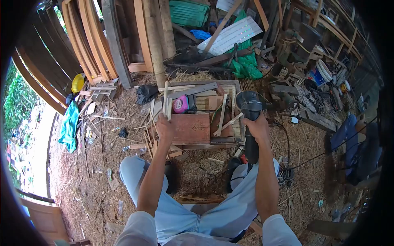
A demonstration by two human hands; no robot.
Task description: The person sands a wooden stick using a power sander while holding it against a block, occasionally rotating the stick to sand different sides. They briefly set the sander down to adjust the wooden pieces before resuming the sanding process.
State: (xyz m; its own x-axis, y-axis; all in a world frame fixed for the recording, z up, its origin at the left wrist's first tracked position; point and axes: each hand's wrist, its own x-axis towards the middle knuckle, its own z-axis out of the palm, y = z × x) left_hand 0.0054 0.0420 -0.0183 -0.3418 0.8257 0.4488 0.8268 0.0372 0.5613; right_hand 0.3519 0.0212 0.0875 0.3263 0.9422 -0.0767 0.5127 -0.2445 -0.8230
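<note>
My right hand (257,129) is wrapped around the black body of an angle grinder (251,105), its head pointing away from me at the right edge of a low wooden worktable (236,88). At the table's left side, my left hand (165,130) is closed on a thin wooden strip (166,100) that points away from me. A reddish-brown board (191,128) lies flat just right of that hand. Behind the board sits a pink tape measure (179,104). Loose thin sticks (222,115) lie on the table between my hands.
A black power cord (288,141) runs over the shaving-covered floor at right. Curved wooden pieces (88,37) lean at the back left. Scrap wood, a green crate (188,13) and a white slatted panel (234,36) are piled behind the table. A person's blue-clad leg (344,135) shows at right.
</note>
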